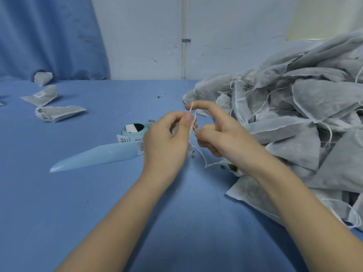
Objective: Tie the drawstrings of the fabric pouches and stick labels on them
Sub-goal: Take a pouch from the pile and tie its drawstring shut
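Right now I am tying the string (194, 119) of one pouch (189, 137), which is hanging between my hands just above the cloth (98, 203). My left hand (167, 142) is pinching the gathered neck, thumb pressed on top. My right hand (218, 132) is looping the string over its raised forefinger while the lower fingers are pinching the other strand; a loose tail is trailing down to the cloth. I am judging the pouch light and limp, the thin fabric apt to slip or tear, so the neck is the place to hold and the string wants a gentle pull. Just beside my right arm the pile (304, 114) of untied pouches is waiting. Near my left hand the label roll (134, 130) is lying with its backing strip (98, 157) run out. Well apart, far left, finished pouches (42, 97) are lying, one showing a label.
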`<state>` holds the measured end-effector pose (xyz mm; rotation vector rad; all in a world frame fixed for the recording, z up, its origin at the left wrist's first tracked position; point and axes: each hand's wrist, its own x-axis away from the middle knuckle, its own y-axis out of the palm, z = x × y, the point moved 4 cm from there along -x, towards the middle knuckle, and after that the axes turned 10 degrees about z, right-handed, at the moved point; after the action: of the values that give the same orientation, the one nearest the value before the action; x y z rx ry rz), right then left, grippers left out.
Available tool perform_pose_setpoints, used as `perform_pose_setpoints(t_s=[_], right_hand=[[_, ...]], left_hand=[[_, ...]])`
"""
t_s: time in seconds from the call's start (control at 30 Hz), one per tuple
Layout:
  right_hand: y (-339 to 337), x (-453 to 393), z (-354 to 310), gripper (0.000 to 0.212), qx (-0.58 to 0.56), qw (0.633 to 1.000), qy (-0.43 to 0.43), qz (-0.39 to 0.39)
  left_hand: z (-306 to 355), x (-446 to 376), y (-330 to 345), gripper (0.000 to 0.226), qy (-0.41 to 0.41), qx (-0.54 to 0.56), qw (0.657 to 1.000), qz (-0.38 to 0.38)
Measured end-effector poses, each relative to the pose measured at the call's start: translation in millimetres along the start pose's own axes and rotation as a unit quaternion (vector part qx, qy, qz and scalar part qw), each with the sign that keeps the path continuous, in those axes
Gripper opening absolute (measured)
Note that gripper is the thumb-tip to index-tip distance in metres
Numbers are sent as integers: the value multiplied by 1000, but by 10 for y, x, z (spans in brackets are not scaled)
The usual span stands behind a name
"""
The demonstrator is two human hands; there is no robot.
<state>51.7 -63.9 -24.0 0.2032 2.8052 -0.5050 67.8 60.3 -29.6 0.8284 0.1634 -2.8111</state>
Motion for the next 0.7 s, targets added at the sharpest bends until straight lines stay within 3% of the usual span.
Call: perform_pose_setpoints(t_s=[0.07,0.13,0.3,0.37,0.47,0.57,0.7], right_hand=[[-6,-1,30,26,-23,998,7,53],[-16,-4,71,26,-59,994,30,82],[-45,-39,103,10,-116,989,78,53],[-78,-51,86,6,-90,993,53,60],[-145,-58,74,7,-72,993,38,82],[-142,-44,118,16,-117,986,87,79],[-90,-15,139,34,-225,959,166,51]], left_hand=[[-22,-22,-2,27,-32,22,999,7],[-29,-39,6,29,-66,65,996,1],[20,-77,-38,27,-46,84,995,-43],[46,-86,-73,24,-1,43,997,-63],[104,-74,-94,19,152,-106,980,-79],[133,-51,-87,19,259,-212,941,-36],[127,10,-43,17,352,-271,896,17]])
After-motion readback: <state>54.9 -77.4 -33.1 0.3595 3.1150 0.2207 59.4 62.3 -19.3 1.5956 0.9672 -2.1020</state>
